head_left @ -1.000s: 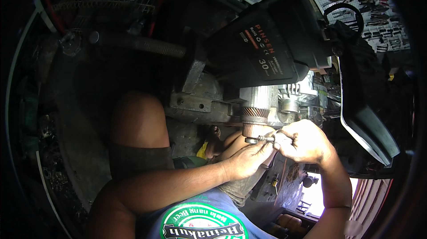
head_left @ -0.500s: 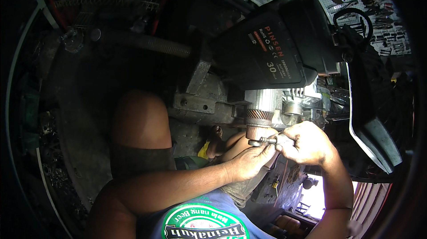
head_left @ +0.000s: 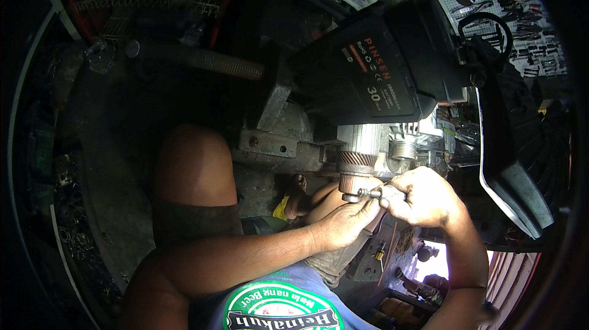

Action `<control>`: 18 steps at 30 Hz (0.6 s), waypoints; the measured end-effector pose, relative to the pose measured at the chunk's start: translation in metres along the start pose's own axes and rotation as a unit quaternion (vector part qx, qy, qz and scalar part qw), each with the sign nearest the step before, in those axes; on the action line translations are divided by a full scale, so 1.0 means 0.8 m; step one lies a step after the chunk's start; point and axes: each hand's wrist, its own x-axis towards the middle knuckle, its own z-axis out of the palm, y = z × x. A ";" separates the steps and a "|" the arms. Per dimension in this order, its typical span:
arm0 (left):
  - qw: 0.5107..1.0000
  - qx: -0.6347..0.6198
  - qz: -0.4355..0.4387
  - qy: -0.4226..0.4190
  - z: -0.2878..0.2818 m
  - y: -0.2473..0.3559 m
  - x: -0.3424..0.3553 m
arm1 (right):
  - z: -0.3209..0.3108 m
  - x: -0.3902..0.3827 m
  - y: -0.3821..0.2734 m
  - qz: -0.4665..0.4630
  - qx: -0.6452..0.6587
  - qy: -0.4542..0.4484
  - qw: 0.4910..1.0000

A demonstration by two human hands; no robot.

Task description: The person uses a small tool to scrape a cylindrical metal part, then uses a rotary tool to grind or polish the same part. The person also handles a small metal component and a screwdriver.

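Observation:
A motor armature (head_left: 363, 139) stands out from the jaws of a bench vise (head_left: 270, 143), its copper commutator (head_left: 356, 182) toward me. Just below the commutator is a small metal fitting (head_left: 372, 194) with a ring-shaped end and a bolt-like shank. My left hand (head_left: 343, 224) pinches the fitting from below, thumb and fingers pressed together. On its right end, my right hand (head_left: 426, 198) is closed with bent fingers. Strong light washes out that hand, and its fingertips partly hide the fitting. Whether the ring touches the armature I cannot tell.
A big black battery-type case (head_left: 374, 66) hangs close above the work. The vise's thick threaded screw (head_left: 202, 60) extends left. At right stands a bright-edged dark bracket (head_left: 512, 189); pegboard tools (head_left: 509, 17) hang behind. A pulley-fitted part (head_left: 404, 149) sits beyond the armature.
Both hands and the metal fitting stay almost where they were. In the background at lower right, a person has come into view before the bright opening.

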 end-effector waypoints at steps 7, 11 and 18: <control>0.999 0.016 0.018 0.039 0.007 0.002 0.003 | -0.002 0.003 0.004 0.014 0.018 -0.016 1.000; 0.998 0.025 0.021 0.052 0.008 0.001 0.003 | -0.005 0.004 0.000 -0.008 -0.016 0.000 1.000; 1.000 0.011 0.005 0.022 0.006 -0.010 0.003 | -0.010 0.004 -0.009 -0.018 -0.068 0.000 0.998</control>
